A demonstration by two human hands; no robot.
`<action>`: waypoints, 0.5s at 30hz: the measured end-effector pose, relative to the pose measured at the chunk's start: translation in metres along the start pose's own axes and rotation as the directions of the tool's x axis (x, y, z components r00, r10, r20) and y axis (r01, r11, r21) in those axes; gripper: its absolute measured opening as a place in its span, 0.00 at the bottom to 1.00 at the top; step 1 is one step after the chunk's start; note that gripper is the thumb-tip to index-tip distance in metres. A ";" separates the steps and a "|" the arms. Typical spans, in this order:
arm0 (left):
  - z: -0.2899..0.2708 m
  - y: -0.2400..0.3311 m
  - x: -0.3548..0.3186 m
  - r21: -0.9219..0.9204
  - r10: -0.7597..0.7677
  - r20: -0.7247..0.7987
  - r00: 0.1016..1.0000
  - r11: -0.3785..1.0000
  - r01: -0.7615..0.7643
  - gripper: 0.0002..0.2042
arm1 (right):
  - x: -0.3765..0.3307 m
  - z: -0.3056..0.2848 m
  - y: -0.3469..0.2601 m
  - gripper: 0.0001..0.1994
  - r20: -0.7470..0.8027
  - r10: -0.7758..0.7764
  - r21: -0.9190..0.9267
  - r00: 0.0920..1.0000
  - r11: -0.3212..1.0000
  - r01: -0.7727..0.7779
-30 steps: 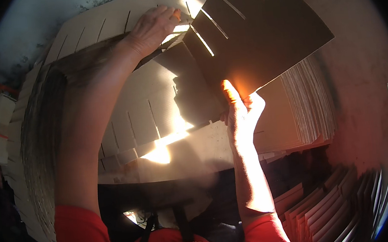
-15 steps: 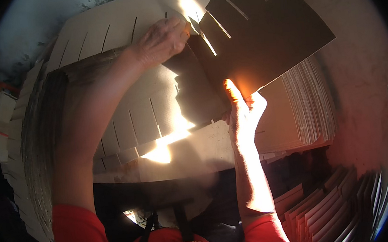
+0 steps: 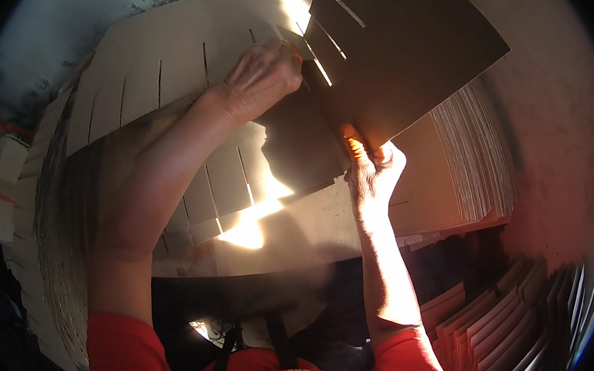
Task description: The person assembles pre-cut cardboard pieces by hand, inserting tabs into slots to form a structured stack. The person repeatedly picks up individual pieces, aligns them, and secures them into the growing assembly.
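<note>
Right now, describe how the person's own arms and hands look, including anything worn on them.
The left sleeve and right sleeve are red and short, leaving the forearms bare. The left hand and right hand show no glove, watch or cable. Orange patches at the right thumb and left fingers may be finger covers; glare leaves that unclear.

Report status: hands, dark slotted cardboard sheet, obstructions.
Right bare hand pinching dark slotted cardboard sheet. Left bare hand at pale slotted cardboard, grip unclear. Left forearm hiding some pale cardboard.
</note>
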State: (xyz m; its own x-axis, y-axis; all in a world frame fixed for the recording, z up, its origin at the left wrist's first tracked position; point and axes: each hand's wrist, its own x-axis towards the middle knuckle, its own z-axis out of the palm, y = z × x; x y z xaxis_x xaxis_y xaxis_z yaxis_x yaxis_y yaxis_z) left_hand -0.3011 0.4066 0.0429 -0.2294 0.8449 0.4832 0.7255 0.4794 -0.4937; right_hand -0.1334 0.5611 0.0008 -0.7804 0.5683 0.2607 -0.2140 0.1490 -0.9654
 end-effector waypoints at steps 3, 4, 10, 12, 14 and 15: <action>-0.008 0.007 -0.001 -0.090 0.055 -0.091 0.994 0.994 -0.063 0.06 | 0.000 0.002 -0.007 0.06 -0.005 -0.014 -0.035 1.000 0.999 0.014; -0.013 0.013 -0.001 -0.136 0.085 -0.145 0.986 0.985 -0.104 0.05 | 0.002 0.000 -0.006 0.07 0.009 -0.027 -0.052 1.000 0.998 0.028; -0.036 0.033 -0.013 0.033 0.191 -0.125 0.974 0.982 -0.189 0.06 | 0.011 -0.008 -0.046 0.10 0.052 0.006 -0.037 0.999 0.999 -0.005; -0.051 0.040 -0.016 -0.036 0.230 -0.046 0.972 0.972 -0.232 0.06 | 0.007 -0.011 -0.062 0.06 0.085 0.026 -0.004 0.996 1.000 -0.026; -0.072 0.069 -0.014 -0.042 0.230 0.002 0.973 0.972 -0.230 0.05 | 0.007 -0.022 -0.057 0.05 0.104 0.025 -0.029 0.994 0.999 -0.022; -0.076 0.085 -0.029 -0.068 0.166 -0.138 0.976 0.982 -0.176 0.05 | 0.002 -0.011 -0.062 0.05 0.101 0.086 -0.038 0.991 0.996 -0.082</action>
State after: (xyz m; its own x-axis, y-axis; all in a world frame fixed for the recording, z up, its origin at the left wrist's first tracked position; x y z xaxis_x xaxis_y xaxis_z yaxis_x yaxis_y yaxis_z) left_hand -0.1836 0.4051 0.0421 -0.0143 0.8718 0.4896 0.7973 0.3054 -0.5206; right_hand -0.1156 0.5620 0.0615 -0.8513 0.4942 0.1760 -0.1264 0.1325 -0.9831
